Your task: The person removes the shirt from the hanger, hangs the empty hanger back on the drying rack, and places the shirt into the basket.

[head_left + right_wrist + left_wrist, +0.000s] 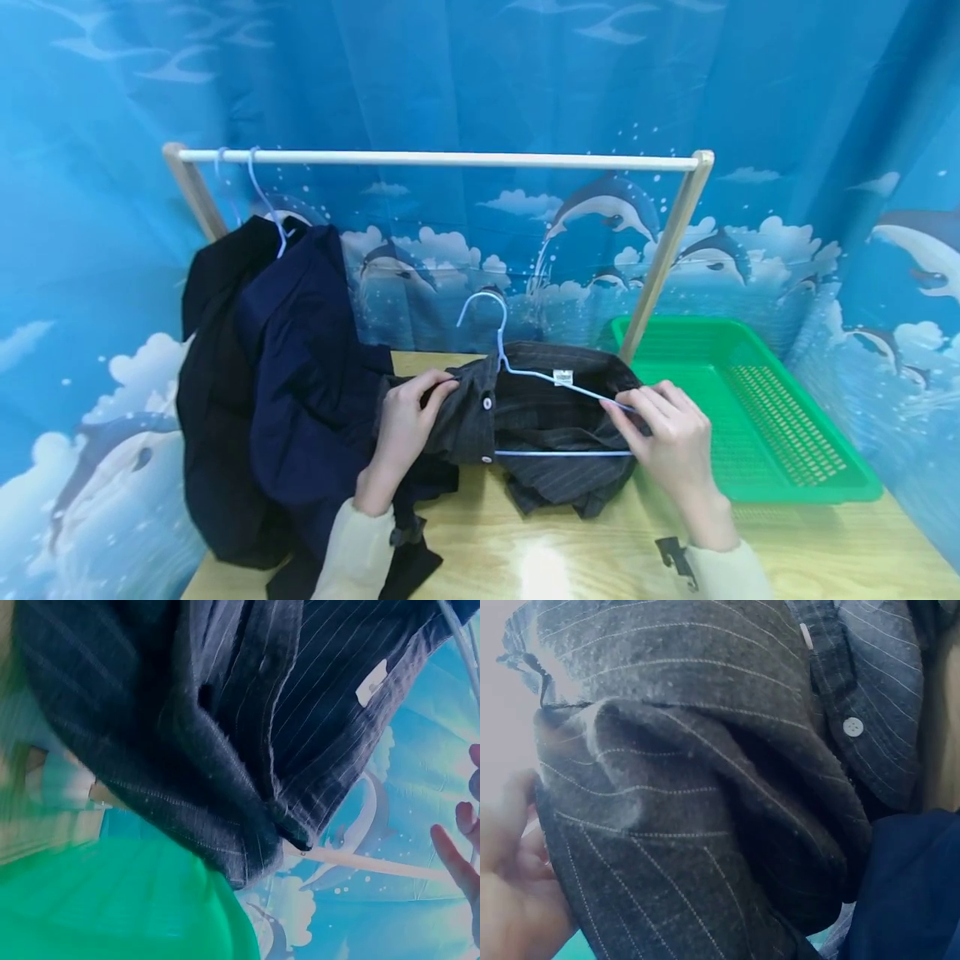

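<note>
Over the wooden table (615, 550), the left hand (408, 417) pinches the dark pinstriped shirt (465, 417) beside its buttoned front; whether it also grasps the hanger through the cloth cannot be told. The right hand (667, 429) pinches the exposed arm of the pale blue hanger (502, 333), whose other arm is hidden inside the shirt. The shirt lies between both hands, the green basket (738, 408) to its right. Navy (300, 350) and black garments (217, 375) hang from the rack (450, 157), before a dolphin-print curtain (450, 75).
</note>
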Demonstrator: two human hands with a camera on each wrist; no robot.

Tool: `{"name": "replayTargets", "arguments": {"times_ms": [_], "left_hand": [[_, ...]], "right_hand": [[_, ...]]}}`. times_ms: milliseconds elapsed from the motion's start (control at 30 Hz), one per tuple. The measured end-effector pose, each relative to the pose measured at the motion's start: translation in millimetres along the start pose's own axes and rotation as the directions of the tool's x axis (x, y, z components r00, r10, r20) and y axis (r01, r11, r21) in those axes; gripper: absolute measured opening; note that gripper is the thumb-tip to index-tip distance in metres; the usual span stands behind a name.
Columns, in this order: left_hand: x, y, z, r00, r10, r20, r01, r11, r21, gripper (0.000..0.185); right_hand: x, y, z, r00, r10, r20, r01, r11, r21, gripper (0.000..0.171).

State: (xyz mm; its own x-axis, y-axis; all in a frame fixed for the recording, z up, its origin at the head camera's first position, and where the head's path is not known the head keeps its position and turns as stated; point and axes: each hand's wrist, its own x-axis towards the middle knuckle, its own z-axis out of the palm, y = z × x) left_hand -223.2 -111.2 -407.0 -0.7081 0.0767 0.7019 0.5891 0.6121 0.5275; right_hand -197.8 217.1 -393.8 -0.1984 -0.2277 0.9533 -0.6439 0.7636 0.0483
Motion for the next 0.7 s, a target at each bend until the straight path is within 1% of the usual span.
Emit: {"name": "replayTargets", "arguments": {"times_ms": [133,267,333,400,500,533,600,700], "left_hand": [[-0.7,2.1,3.7,0.999,0.037,0.008,-0.038,0.998,0.054,0.007],[-2.0,3.0,7.1,0.995,0.087,0.048,-0.093,0.986,0.139,0.008],[-2.7,2.9,8.1,0.991,0.116,0.072,-0.128,0.972,0.198,0.01],[-3.5,1.5,8.3,0.985,0.147,0.092,-0.166,0.951,0.259,0.011],[-4.3,-1.2,6.5,0.975,0.194,0.112,-0.22,0.923,0.315,0.011],[-4.4,-2.8,5.7,0.971,0.209,0.113,-0.235,0.916,0.326,0.011],[-4.5,-6.4,3.7,0.967,0.232,0.109,-0.255,0.91,0.327,0.011],[-4.2,-12.7,-0.6,0.966,0.25,0.063,-0.257,0.914,0.315,0.011]], "right_hand": [[-1.4,2.9,-2.0,0.998,0.061,0.031,-0.061,0.998,0.015,0.039],[-2.8,8.1,-5.6,0.994,0.109,0.03,-0.109,0.994,0.013,0.041],[-3.3,11.9,-9.6,0.991,0.128,0.03,-0.128,0.992,0.003,0.043],[-3.6,16.2,-14.3,0.989,0.144,0.034,-0.143,0.99,-0.008,0.045],[-3.1,23.0,-22.2,0.985,0.168,0.034,-0.167,0.986,-0.019,0.048],[-2.7,25.1,-25.2,0.984,0.174,0.032,-0.174,0.984,-0.025,0.049],[-1.7,29.0,-31.3,0.982,0.187,0.025,-0.187,0.982,-0.031,0.05],[-0.1,34.1,-41.3,0.979,0.204,0.005,-0.204,0.978,-0.033,0.054]]}}
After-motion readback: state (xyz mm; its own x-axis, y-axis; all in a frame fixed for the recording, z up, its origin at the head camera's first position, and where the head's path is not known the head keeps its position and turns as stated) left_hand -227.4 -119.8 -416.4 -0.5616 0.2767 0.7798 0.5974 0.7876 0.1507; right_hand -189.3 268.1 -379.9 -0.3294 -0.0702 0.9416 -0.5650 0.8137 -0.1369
